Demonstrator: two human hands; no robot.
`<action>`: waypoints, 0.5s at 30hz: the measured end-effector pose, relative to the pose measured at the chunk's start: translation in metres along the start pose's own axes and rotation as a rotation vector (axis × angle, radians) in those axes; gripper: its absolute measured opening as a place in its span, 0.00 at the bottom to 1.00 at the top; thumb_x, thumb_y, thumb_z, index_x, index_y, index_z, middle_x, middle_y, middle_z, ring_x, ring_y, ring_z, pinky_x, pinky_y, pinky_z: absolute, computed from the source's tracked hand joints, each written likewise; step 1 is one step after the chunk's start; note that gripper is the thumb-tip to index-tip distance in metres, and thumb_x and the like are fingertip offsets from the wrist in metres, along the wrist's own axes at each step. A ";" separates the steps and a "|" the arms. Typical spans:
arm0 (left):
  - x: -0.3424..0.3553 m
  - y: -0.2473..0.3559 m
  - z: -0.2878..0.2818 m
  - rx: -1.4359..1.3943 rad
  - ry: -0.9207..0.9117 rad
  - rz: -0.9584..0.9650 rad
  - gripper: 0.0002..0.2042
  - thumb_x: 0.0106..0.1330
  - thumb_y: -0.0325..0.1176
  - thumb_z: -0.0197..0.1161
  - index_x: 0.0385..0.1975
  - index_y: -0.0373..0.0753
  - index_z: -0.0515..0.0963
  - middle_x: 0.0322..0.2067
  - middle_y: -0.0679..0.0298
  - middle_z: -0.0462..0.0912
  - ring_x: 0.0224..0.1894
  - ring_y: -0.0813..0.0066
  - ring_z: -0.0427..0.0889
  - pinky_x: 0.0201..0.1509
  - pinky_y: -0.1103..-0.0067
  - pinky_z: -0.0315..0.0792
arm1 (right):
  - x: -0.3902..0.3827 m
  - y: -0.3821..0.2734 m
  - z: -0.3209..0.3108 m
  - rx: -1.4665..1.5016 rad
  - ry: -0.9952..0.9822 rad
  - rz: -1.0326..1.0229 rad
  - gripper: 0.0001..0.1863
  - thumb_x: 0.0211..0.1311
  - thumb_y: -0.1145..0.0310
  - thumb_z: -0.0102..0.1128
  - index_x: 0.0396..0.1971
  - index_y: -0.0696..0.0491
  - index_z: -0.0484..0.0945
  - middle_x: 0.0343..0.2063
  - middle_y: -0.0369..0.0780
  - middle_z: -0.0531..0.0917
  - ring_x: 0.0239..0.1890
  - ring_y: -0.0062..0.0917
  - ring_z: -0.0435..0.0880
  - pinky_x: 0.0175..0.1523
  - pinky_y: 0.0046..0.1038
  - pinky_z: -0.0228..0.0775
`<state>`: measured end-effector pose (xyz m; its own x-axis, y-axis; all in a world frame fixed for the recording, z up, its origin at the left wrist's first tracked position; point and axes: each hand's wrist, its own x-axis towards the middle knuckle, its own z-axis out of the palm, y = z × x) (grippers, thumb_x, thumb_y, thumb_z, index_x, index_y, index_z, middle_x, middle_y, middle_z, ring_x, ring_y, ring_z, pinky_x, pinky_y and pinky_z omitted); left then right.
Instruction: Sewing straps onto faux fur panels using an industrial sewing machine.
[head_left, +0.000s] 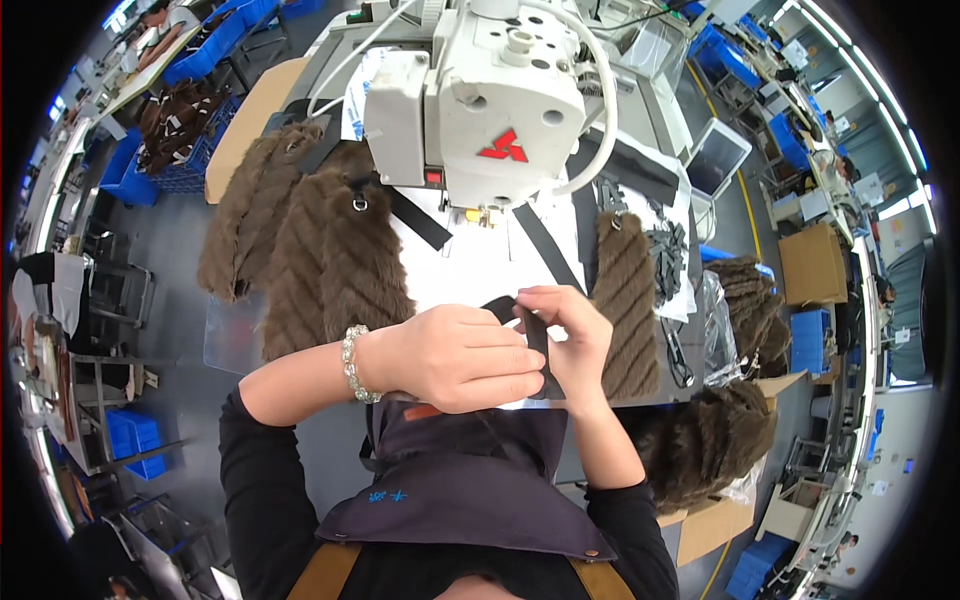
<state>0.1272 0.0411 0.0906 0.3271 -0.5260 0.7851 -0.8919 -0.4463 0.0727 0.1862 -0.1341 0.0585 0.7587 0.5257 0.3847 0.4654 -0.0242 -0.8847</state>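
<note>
Close in front of my body, both hands meet around a black strap (535, 335). My left hand (465, 358), with a beaded bracelet at its wrist, is closed, its fingers curled against the strap. My right hand (572, 338) pinches the strap's upper part between thumb and fingers. Part of the strap is hidden behind my left hand. Just beyond stands a white sewing machine (500, 125), its needle area over a white work surface (450, 275). Two more black straps (420, 221) (548, 245) lie on that surface, either side of the needle.
Brown fur pieces (335, 260) with a metal ring lie at the left; another fur piece (627, 310) lies at the right. Beside it are small black straps (668, 265). More fur (715, 445) fills a cardboard box (715, 530) at the lower right. A tablet-like screen (718, 152) stands beyond.
</note>
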 end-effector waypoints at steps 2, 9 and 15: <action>-0.007 -0.004 0.007 0.052 0.038 0.014 0.07 0.49 0.28 0.62 0.28 0.38 0.77 0.32 0.66 0.79 0.31 0.76 0.79 0.28 0.82 0.72 | 0.010 0.013 -0.012 -0.188 0.035 -0.052 0.17 0.42 0.89 0.58 0.35 0.57 0.80 0.39 0.41 0.82 0.36 0.25 0.84 0.38 0.21 0.75; -0.019 -0.040 0.032 0.232 -0.177 0.005 0.05 0.46 0.29 0.59 0.22 0.42 0.71 0.21 0.71 0.68 0.27 0.80 0.73 0.26 0.84 0.68 | 0.042 0.070 -0.024 -0.554 0.005 -0.252 0.26 0.40 0.92 0.52 0.42 0.54 0.79 0.53 0.43 0.76 0.52 0.36 0.78 0.48 0.28 0.76; -0.038 -0.056 0.051 0.308 -0.345 0.028 0.05 0.47 0.28 0.60 0.25 0.41 0.73 0.25 0.72 0.72 0.29 0.81 0.75 0.28 0.86 0.70 | 0.046 0.099 -0.022 -0.671 -0.324 -0.023 0.26 0.45 0.86 0.51 0.50 0.59 0.72 0.57 0.52 0.70 0.56 0.41 0.73 0.57 0.35 0.68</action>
<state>0.1806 0.0490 0.0255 0.4353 -0.7277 0.5301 -0.7849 -0.5952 -0.1725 0.2771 -0.1304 -0.0052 0.6213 0.7541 0.2129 0.7367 -0.4696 -0.4865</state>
